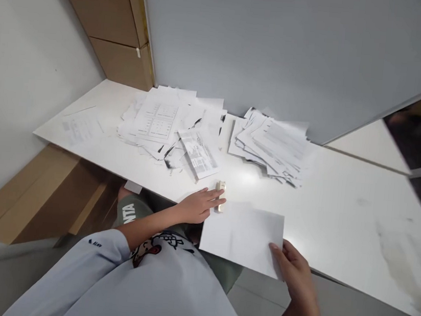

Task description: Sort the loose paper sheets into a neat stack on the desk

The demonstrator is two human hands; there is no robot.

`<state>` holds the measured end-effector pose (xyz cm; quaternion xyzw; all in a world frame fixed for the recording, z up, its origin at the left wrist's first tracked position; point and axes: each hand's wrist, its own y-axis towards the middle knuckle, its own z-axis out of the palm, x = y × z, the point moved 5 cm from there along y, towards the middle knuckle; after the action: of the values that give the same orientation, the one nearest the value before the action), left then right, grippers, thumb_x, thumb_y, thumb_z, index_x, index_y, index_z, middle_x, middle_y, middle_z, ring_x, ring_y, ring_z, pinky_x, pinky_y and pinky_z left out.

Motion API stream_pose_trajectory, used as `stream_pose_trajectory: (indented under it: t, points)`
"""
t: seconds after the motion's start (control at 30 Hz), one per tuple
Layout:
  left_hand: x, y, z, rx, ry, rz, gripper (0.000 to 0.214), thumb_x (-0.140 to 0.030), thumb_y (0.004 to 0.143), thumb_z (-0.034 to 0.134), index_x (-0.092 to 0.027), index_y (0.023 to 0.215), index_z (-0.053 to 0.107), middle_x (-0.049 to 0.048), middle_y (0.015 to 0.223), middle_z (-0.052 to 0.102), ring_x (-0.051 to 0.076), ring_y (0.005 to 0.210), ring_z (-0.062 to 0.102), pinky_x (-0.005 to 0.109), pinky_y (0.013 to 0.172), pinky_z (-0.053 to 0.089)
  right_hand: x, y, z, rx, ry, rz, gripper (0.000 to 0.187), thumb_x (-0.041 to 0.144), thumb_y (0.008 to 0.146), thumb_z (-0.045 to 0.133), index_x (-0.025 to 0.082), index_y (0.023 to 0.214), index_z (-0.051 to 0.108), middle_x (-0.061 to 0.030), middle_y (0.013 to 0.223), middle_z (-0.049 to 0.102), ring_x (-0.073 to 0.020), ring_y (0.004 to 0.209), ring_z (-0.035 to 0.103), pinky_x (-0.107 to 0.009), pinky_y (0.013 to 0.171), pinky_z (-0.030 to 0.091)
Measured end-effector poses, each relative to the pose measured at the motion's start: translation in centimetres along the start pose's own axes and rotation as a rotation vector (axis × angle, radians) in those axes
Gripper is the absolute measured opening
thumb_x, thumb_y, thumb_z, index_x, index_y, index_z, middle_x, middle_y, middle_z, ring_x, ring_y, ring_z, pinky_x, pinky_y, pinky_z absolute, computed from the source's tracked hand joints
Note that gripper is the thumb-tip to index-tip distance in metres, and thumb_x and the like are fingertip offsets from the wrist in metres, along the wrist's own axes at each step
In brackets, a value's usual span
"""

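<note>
My left hand (198, 206) reaches over the white table, its fingers lying across a small cream stapler (220, 196). My right hand (292, 269) pinches the lower right corner of a small stack of blank-looking white paper (240, 239), which is held flat just above the table's front edge. The stack's left part lies close below the stapler. Its underside is hidden.
Two untidy heaps of printed paper (162, 124) (270, 146) lie at the back of the white table (323, 212), against a grey panel (279, 51). A loose sheet (80, 127) lies at the left. Cardboard boxes (41, 197) stand below the left edge.
</note>
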<state>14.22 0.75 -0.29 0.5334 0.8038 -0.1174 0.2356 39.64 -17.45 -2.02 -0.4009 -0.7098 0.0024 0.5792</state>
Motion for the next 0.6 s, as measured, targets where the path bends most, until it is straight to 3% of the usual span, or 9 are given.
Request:
stream_pose_trajectory:
  t: [0.07, 0.17, 0.27, 0.33, 0.47, 0.6]
  points:
    - [0.2, 0.0, -0.2, -0.025, -0.037, -0.017, 0.064, -0.014, 0.088, 0.039, -0.025, 0.151, 0.032, 0.0066, 0.16, 0.027, 0.024, 0.146, 0.032, 0.046, 0.12, 0.024, 1.5, -1.1, -2.1, -0.068, -0.015, -0.026, 0.05, 0.059, 0.064, 0.074, 0.018, 0.09, 0.065, -0.0031, 0.075, 0.064, -0.0182, 0.063, 0.058, -0.025, 0.049, 0.042]
    - [0.3, 0.1, -0.4, -0.045, -0.068, -0.02, 0.065, -0.017, 0.087, 0.044, -0.025, 0.151, 0.033, 0.0067, 0.161, 0.025, 0.025, 0.146, 0.032, 0.047, 0.121, 0.022, 4.7, -1.9, -6.1, -0.367, 0.013, -0.125, 0.042, 0.055, 0.065, 0.075, 0.02, 0.086, 0.065, -0.0023, 0.074, 0.06, -0.015, 0.058, 0.051, -0.025, 0.046, 0.037]
    - [0.3, 0.1, -0.5, -0.016, -0.095, -0.003, 0.066, -0.02, 0.087, 0.047, -0.023, 0.151, 0.031, 0.0082, 0.162, 0.022, 0.026, 0.148, 0.027, 0.048, 0.122, 0.02, 9.0, 1.5, -8.1, -0.647, 0.099, -0.344, 0.028, 0.043, 0.067, 0.074, 0.02, 0.075, 0.06, 0.0007, 0.066, 0.05, -0.0115, 0.056, 0.042, -0.027, 0.047, 0.033]
    - [0.3, 0.1, -0.5, 0.006, -0.112, 0.016, 0.068, -0.022, 0.087, 0.048, -0.024, 0.151, 0.029, 0.0077, 0.163, 0.019, 0.026, 0.148, 0.025, 0.048, 0.122, 0.018, 11.8, 6.6, -7.3, -0.668, 0.154, -0.458, 0.025, 0.04, 0.069, 0.07, 0.019, 0.074, 0.057, 0.0002, 0.068, 0.051, -0.0119, 0.058, 0.044, -0.029, 0.053, 0.038]
    - [0.3, 0.0, -0.6, 0.001, -0.14, 0.026, 0.07, -0.023, 0.086, 0.051, -0.026, 0.152, 0.027, 0.0052, 0.163, 0.018, 0.025, 0.149, 0.024, 0.047, 0.122, 0.018, 15.9, 17.9, -3.3, -0.548, 0.077, -0.41, 0.031, 0.042, 0.075, 0.059, 0.013, 0.085, 0.064, -0.0049, 0.075, 0.057, -0.0178, 0.069, 0.057, -0.036, 0.063, 0.046]
    - [0.0, -0.2, -0.7, -0.032, -0.172, 0.029, 0.066, -0.024, 0.086, 0.051, -0.025, 0.15, 0.032, 0.0059, 0.162, 0.021, 0.025, 0.148, 0.027, 0.046, 0.121, 0.02, 17.9, 23.5, -1.1, -0.582, -0.025, -0.36, 0.031, 0.037, 0.074, 0.063, 0.012, 0.091, 0.065, -0.0107, 0.086, 0.061, -0.0265, 0.082, 0.059, -0.045, 0.073, 0.048]
